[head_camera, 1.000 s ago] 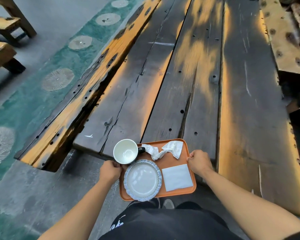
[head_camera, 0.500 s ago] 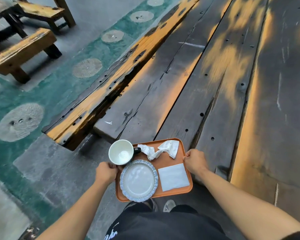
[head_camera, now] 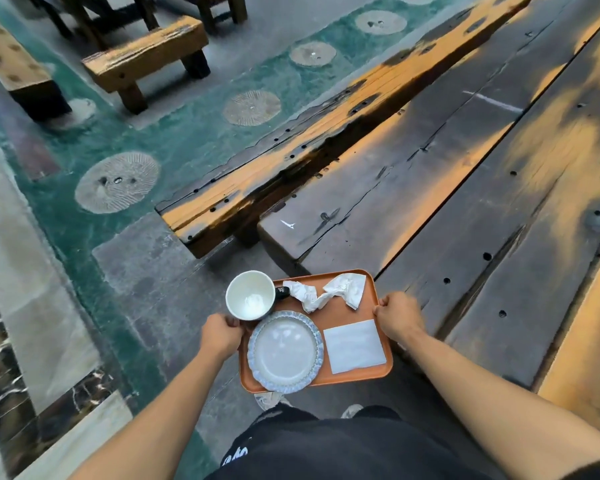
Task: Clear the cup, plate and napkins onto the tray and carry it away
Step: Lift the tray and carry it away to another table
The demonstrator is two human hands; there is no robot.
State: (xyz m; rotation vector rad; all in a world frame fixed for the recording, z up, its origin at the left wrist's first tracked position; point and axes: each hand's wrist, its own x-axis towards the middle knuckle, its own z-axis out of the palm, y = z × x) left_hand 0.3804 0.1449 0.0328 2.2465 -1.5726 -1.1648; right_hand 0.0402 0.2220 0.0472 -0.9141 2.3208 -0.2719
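Observation:
The orange tray (head_camera: pixel 347 315) is held in the air in front of my body, off the end of the table. My left hand (head_camera: pixel 220 334) grips its left edge and my right hand (head_camera: pixel 397 315) grips its right edge. On the tray stand a white empty cup (head_camera: pixel 250 295) with a dark handle at the far left and a white plate with a blue rim (head_camera: pixel 284 351) at the near left. A crumpled napkin (head_camera: pixel 329 292) lies at the far side. A flat folded napkin (head_camera: pixel 354 346) lies at the near right.
The long dark plank table (head_camera: pixel 465 188) runs away to the right, its end just beyond the tray. A plank bench (head_camera: pixel 274 168) lies along its left. More wooden benches (head_camera: pixel 146 60) stand far left. The floor (head_camera: pixel 146 265) is grey stone with green inlay. My shoes show below the tray.
The tray has come off the table end and the view has swung left, so the table now sits to the right and more floor and benches show. Both hands keep their hold.

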